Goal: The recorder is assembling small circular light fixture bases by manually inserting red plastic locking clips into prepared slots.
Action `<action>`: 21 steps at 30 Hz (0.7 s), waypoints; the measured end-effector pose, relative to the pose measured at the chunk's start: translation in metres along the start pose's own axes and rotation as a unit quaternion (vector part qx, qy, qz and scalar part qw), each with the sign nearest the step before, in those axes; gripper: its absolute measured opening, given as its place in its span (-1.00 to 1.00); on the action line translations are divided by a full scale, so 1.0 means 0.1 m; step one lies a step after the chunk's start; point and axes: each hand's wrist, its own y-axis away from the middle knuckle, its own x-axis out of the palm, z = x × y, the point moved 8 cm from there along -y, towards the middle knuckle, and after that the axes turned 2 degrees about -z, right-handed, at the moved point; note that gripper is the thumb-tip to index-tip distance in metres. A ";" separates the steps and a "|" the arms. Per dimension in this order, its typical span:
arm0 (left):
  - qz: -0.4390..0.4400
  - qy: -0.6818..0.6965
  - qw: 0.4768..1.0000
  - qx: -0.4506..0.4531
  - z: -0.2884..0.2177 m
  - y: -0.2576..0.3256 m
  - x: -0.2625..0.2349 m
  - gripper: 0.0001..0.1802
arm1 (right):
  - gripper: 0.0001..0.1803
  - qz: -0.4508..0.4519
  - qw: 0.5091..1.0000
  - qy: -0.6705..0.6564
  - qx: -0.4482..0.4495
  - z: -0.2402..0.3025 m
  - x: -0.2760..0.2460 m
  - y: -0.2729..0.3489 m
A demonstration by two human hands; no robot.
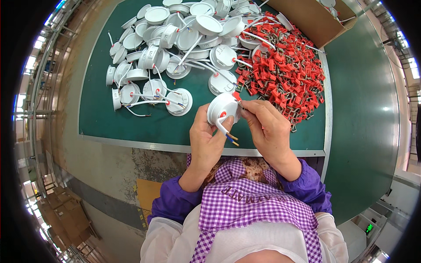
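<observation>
Between my fingers, above the near edge of the table, is a white round light housing (218, 106). A short white cable with bare-ended blue and brown wires hangs from its red grommet. My left hand (207, 142) is closed around its left side and underside. With thumb and fingers pinched, my right hand (268, 125) holds a small red clip (237, 95) with a metal spring against the housing's right edge. Fingertips partly hide the clip, so I cannot tell whether it is seated.
A heap of white round housings with cables (188, 39) covers the far left of the green table (144, 125). Beside it lies a large pile of red clips (283, 65) with metal springs. An open cardboard box (315, 22) stands at the far right. Another green surface (359, 109) adjoins on the right.
</observation>
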 end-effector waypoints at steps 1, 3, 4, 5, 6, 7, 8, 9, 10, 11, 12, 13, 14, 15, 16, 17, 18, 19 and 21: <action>0.007 -0.051 0.998 0.029 -0.05 0.00 0.01 -0.63 | -0.77 0.008 1.000 0.009 -0.006 0.00 0.01 0.00; 0.013 -0.100 0.993 0.057 -0.08 0.00 0.01 -0.62 | -0.75 0.011 1.000 0.011 -0.011 -0.02 0.01 0.01; 0.018 -0.107 0.992 0.063 -0.07 -0.01 0.01 -0.62 | -0.73 0.012 1.000 0.013 -0.017 -0.03 0.01 0.01; 0.023 -0.113 0.991 0.068 -0.06 -0.02 0.01 -0.61 | -0.73 0.013 1.000 0.014 -0.017 -0.04 0.00 0.01; 0.022 -0.113 0.991 0.068 -0.06 -0.03 -0.01 -0.61 | -0.72 0.015 1.000 0.014 -0.022 -0.03 0.00 0.02; 0.042 -0.102 0.992 0.066 -0.05 -0.03 0.01 -0.61 | -0.71 0.018 0.999 0.015 -0.028 -0.02 0.00 0.02; 0.061 -0.091 0.992 0.064 -0.05 -0.04 0.02 -0.61 | -0.71 0.019 0.999 0.015 -0.028 -0.01 0.00 0.03; 0.061 -0.090 0.992 0.064 -0.05 -0.04 0.01 -0.61 | -0.71 0.016 0.999 0.014 -0.030 0.00 -0.01 0.03; 0.082 -0.087 0.990 0.069 -0.06 -0.04 0.03 -0.62 | -0.70 0.013 0.999 0.013 -0.033 0.01 -0.02 0.03; 0.103 -0.084 0.988 0.075 -0.06 -0.03 0.06 -0.62 | -0.70 0.014 0.999 0.013 -0.032 0.01 -0.01 0.03; 0.103 -0.084 0.988 0.075 -0.04 -0.02 0.07 -0.62 | -0.71 0.013 0.999 0.008 -0.031 0.00 -0.02 0.03; 0.097 -0.054 0.991 0.074 -0.01 0.00 0.07 -0.62 | -0.71 0.012 0.999 0.004 -0.031 0.01 -0.02 0.03; 0.092 -0.024 0.993 0.073 0.00 0.02 0.07 -0.62 | -0.71 0.013 0.999 0.004 -0.031 0.01 -0.03 0.03; 0.094 -0.023 0.993 0.074 -0.03 0.03 0.09 -0.62 | -0.73 -0.002 1.000 0.003 -0.020 -0.01 -0.07 0.03; 0.081 0.002 0.996 0.037 -0.06 0.03 0.10 -0.61 | -0.74 -0.017 1.000 0.002 -0.009 -0.02 -0.10 0.03; 0.068 0.027 0.997 -0.001 -0.04 0.03 0.10 -0.60 | -0.76 -0.027 0.999 0.016 -0.006 -0.03 -0.11 0.05; 0.067 0.027 0.997 0.000 -0.02 0.03 0.09 -0.60 | -0.76 -0.026 1.000 0.016 -0.008 0.00 -0.11 0.06; 0.070 0.012 0.997 0.028 -0.01 0.01 0.10 -0.59 | -0.76 -0.032 0.999 0.031 -0.018 0.04 -0.11 0.08; 0.075 -0.003 0.996 0.055 -0.01 0.01 0.11 -0.59 | -0.74 -0.040 0.997 0.053 -0.027 0.08 -0.11 0.10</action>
